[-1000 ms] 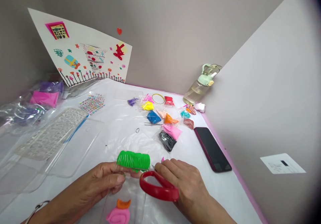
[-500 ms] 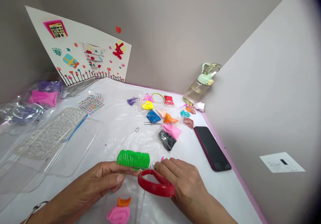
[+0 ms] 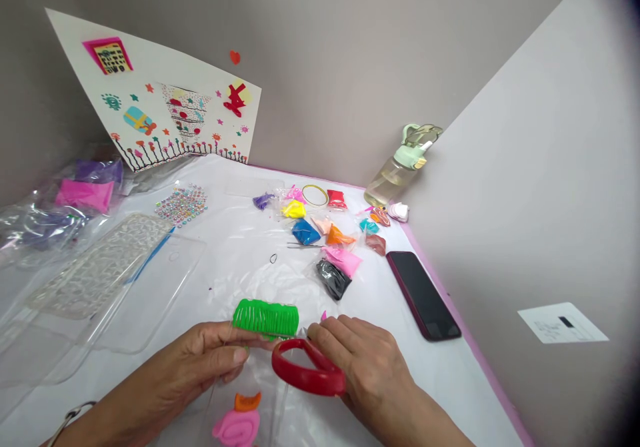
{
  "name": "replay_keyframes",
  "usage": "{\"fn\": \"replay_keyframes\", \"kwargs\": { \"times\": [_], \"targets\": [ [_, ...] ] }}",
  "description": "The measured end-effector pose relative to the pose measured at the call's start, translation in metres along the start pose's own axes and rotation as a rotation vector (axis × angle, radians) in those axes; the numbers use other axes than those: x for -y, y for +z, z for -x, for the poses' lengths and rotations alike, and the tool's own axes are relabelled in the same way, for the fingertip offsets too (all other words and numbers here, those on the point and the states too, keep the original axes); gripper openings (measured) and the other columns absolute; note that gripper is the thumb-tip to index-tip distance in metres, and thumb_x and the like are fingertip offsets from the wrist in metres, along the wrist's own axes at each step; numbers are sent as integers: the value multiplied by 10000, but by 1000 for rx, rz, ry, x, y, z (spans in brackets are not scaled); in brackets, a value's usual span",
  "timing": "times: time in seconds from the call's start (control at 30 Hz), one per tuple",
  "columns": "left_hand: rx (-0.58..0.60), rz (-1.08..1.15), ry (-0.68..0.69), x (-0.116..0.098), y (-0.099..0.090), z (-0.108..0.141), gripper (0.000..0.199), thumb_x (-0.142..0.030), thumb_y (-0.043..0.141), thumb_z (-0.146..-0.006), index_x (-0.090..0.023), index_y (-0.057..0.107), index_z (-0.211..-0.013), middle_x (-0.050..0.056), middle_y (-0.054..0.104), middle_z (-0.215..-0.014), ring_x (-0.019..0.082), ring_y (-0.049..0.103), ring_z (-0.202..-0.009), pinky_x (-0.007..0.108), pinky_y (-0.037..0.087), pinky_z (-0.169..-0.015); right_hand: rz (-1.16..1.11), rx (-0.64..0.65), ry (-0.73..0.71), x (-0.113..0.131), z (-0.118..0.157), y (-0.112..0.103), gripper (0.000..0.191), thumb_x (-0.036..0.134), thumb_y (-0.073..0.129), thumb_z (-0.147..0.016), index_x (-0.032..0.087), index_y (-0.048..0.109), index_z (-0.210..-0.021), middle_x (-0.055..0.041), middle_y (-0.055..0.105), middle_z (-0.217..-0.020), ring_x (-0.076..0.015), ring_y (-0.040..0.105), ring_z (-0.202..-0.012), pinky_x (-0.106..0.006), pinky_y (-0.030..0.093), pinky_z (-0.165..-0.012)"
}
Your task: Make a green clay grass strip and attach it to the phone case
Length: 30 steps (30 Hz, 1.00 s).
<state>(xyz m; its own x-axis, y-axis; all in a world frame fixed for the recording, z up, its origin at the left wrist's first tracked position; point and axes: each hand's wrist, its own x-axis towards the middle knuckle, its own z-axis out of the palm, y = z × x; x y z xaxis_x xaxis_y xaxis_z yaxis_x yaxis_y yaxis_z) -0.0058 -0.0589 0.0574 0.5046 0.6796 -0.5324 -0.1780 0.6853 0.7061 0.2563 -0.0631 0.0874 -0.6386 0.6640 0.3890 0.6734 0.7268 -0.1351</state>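
Observation:
My right hand (image 3: pixel 363 357) is closed round the red-handled scissors (image 3: pixel 307 383). Their blades are mostly hidden, pointing toward the green clay piece (image 3: pixel 265 317), a slab with slits along it like a fringe. The fingers of my left hand (image 3: pixel 215 353) are closed at the edge of a clear phone case (image 3: pixel 273 427), just below the green piece. Lower on this case lie a coiled pink clay shape (image 3: pixel 239 427) and a small curved orange clay piece (image 3: pixel 248 402).
Several bagged clay lumps, among them a black one (image 3: pixel 334 279), lie ahead. A phone (image 3: pixel 424 295) rests at right, below a water bottle (image 3: pixel 395 173). Other clear cases (image 3: pixel 155 300) and loose gems (image 3: pixel 181 205) are at left. A decorated card (image 3: pixel 165 100) leans against the wall.
The scissors' red handle has shifted slightly left and down in my right hand. My left hand and the clay look the same.

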Motion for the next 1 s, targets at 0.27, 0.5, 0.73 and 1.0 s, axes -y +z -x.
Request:
{"fn": "replay_keyframes", "kwargs": {
  "times": [0.27, 0.5, 0.73, 1.0],
  "targets": [
    [12, -19, -6, 2, -3, 0, 193, -351, 726, -876, -276, 763, -1050, 17, 769, -1149, 237, 668, -1106, 323, 484, -949, -5, -2, 2, 1, -2, -1, 184, 61, 457, -985, 180, 587, -935, -2, 646, -761, -163, 516, -618, -294, 360, -592],
    [-31, -11, -26, 0, -1, 1, 211, -403, 782, -816, -273, 776, -982, 12, 786, -1067, 234, 677, -1066, 309, 495, -913, -10, 11, 2, 0, -1, 0, 182, 50, 461, -977, 177, 586, -940, -1, 637, -762, -159, 506, -621, -289, 349, -592],
    [-20, 6, -19, -4, 2, 2, 195, -392, 802, -795, -275, 786, -950, 9, 794, -1033, 234, 687, -1047, 309, 497, -909, -8, 8, 1, 2, 0, 0, 200, 41, 448, -975, 174, 591, -933, -2, 627, -751, -155, 502, -613, -289, 349, -589],
    [-11, 42, -17, -6, 3, 2, 128, -348, 795, -809, -271, 781, -910, 9, 796, -1016, 221, 685, -1034, 300, 501, -905, -32, -13, 8, 1, -2, -2, 198, 60, 442, -996, 164, 605, -953, -7, 641, -754, -149, 519, -615, -287, 351, -582]
  ]
}}
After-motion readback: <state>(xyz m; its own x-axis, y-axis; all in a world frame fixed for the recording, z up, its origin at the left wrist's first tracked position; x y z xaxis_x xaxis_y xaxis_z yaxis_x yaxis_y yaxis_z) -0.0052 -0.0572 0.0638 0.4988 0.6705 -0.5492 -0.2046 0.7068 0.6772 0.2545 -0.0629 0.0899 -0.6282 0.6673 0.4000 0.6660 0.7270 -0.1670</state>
